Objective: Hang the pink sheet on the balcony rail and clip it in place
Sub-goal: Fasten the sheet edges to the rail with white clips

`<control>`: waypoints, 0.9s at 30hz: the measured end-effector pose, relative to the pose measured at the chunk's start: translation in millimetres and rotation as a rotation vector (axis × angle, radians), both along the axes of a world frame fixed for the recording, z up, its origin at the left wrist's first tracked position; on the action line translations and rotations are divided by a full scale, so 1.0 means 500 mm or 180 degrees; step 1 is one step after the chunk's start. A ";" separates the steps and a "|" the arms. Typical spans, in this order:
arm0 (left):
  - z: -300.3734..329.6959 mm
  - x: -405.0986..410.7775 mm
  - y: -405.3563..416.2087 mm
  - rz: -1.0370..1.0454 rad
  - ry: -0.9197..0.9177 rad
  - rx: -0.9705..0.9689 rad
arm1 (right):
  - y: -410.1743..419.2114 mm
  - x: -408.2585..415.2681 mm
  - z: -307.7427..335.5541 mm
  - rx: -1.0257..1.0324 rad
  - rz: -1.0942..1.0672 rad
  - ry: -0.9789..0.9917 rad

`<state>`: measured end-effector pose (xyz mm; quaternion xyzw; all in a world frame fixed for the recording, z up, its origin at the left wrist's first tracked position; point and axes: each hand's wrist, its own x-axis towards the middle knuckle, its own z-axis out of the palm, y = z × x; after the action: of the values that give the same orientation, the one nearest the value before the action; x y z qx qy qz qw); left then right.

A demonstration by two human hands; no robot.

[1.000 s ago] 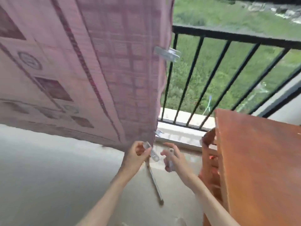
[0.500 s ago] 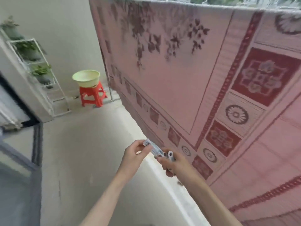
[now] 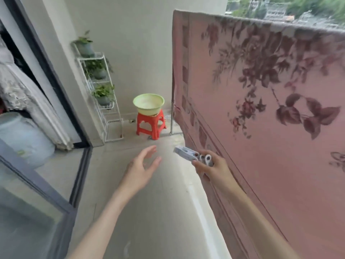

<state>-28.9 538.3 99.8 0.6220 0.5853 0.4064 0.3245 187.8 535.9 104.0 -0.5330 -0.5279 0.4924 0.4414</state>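
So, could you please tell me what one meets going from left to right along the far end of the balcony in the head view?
Plant rack → red stool with a green basin on top → pink sheet.

No readable text, labels, brands or numbers showing anywhere. Sheet [image 3: 261,113] is carrying only floral and block patterns; clips [image 3: 188,153] are looking unmarked.
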 end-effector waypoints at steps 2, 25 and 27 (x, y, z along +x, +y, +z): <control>0.002 -0.027 0.087 -0.0032 -0.0301 -0.0102 | 0.103 -0.065 -0.008 -0.0027 0.0336 0.0112; -0.044 -0.325 1.390 -0.0509 -0.1129 -0.0564 | 1.342 -0.333 -0.036 -0.0030 -0.0688 -0.0612; -0.050 -0.325 1.512 -0.0766 -0.0790 -0.0533 | 1.456 -0.330 -0.045 -0.0019 -0.0766 -0.0641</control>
<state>-191.6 1294.1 74.6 0.6034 0.4940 0.3882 0.4911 22.6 1264.0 81.5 -0.6403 -0.5003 0.3816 0.4405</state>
